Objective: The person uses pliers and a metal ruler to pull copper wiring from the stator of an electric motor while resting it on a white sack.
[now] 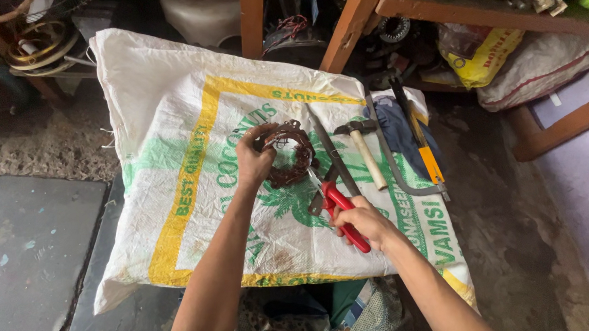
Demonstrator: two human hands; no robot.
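Note:
My left hand (253, 158) grips the left rim of a round, rusty-brown wire-wound coil ring (293, 160) held just above a white woven sack (169, 125). My right hand (363, 222) is shut on red-handled cutters (342, 214), with the jaws pointing up-left toward the lower right edge of the ring. Thin wire ends stick out at the ring's top.
On the sack to the right lie a long metal file (331, 149), a wooden-handled hammer (365, 156), a hacksaw (404, 172) with an orange handle and a dark blue cloth (394, 129). Wooden bench legs (350, 22), bags (482, 52) and metal parts crowd the back.

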